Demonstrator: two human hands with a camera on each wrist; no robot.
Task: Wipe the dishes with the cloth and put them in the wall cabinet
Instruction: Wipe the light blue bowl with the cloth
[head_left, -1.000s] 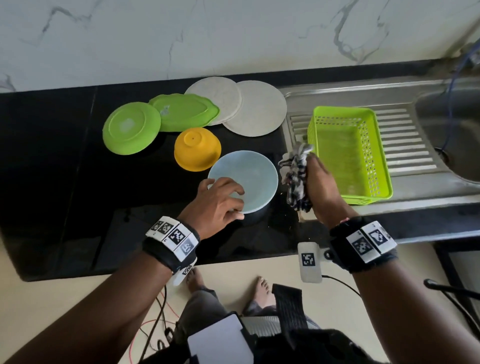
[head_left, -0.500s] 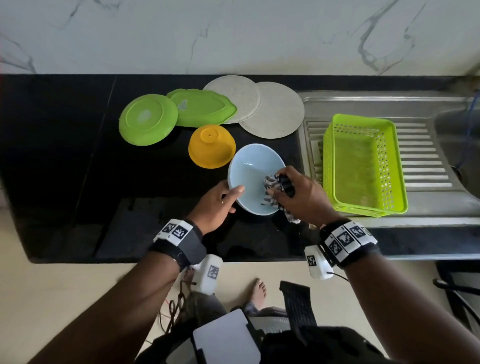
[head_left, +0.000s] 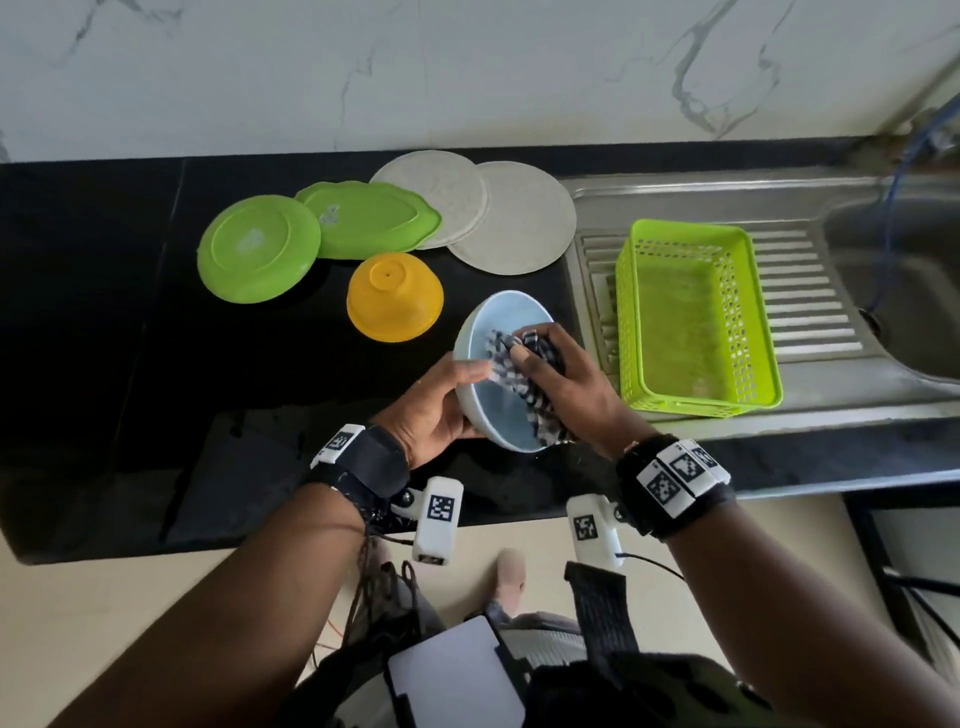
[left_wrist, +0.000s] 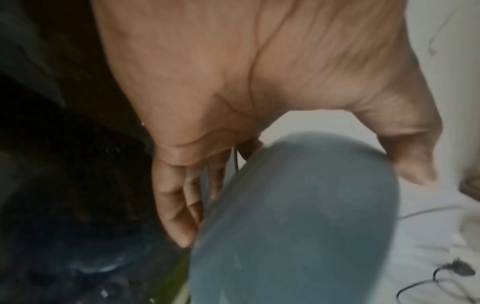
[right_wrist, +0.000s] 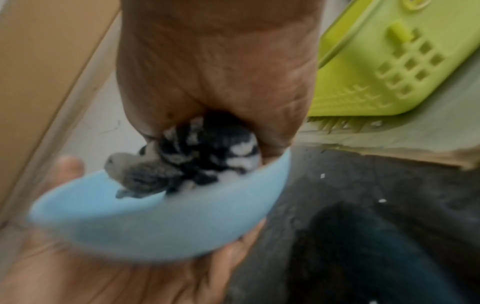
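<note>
The left hand (head_left: 436, 410) cupped the tilted blue bowl (head_left: 498, 332) above the surface, its fingers curled round the rim, while the right hand (head_left: 566, 384) gripped the soft cloth (head_left: 519, 364) inside it; the bowl looked light, stiff and perhaps slippery.

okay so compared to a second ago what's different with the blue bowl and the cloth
The blue bowl, upside down on the counter a second ago, is now turned over, lifted and tilted in the left hand. The right hand, which held the checked cloth beside it, now presses the cloth inside. The plates, yellow bowl and green basket stayed put.
</note>
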